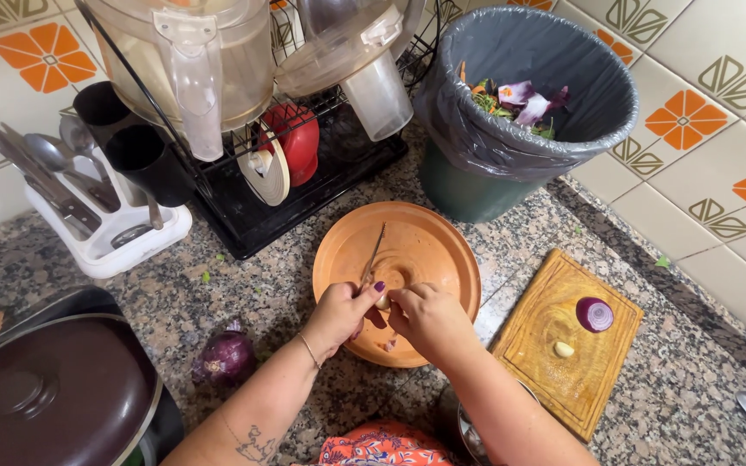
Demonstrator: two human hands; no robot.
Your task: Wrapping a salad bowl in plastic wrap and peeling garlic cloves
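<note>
Over the round terracotta plate [429,246], the left hand [338,315] grips a thin steel knife [373,256]; the right hand [429,318] pinches a small pale garlic clove [382,301] above the speckled granite bench [287,276].

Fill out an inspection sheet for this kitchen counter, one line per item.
Surface: speckled granite counter, a few green scraps.
Job's things: knife and garlic clove over the round orange plate.
Clutter: wooden board with halved red onion and peeled clove; whole red onion; dark pot lid.
Grippers: left hand grips knife; right hand pinches clove.
Cables: nothing seen.
Surroundings: dish rack, cutlery holder, lined bin, patterned tiles.
</note>
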